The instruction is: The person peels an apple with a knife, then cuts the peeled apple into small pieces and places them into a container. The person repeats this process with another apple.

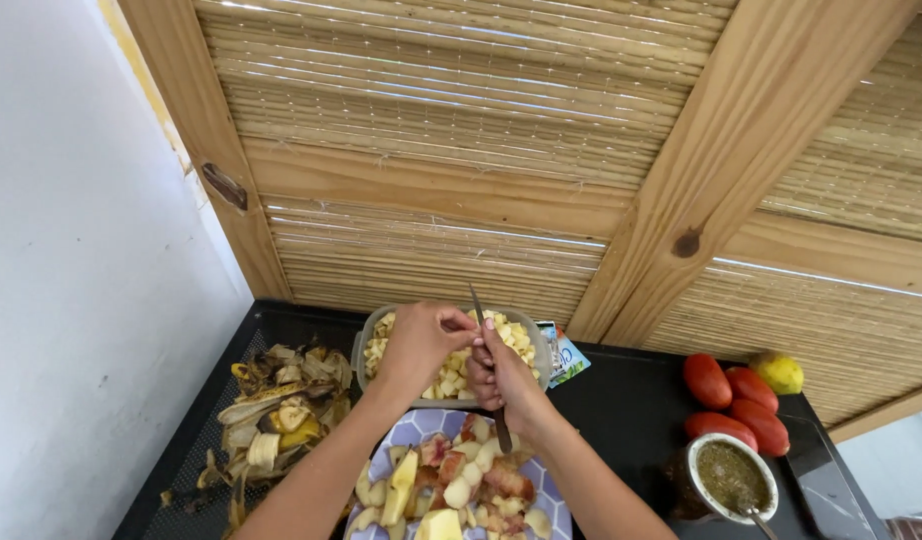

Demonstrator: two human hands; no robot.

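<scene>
I am cutting a small fruit piece held in my left hand [418, 343] with the knife [488, 372] gripped in my right hand [508, 385] over the clear container [366, 350], and next I should guide the blade carefully away from my fingers.

The worktop [631, 410] is black and glossy, with a perforated, matt strip along its left edge. The knife [478, 308] has a thin metal blade and a dark handle. A clear plastic container [364, 350] holds pale fruit cubes. Banana peels [276, 410] look limp and matt. The tomatoes [726, 400] near the right edge are smooth and shiny. Behind stand varnished wood beams [721, 160] and rough woven reed panels [451, 90].
</scene>
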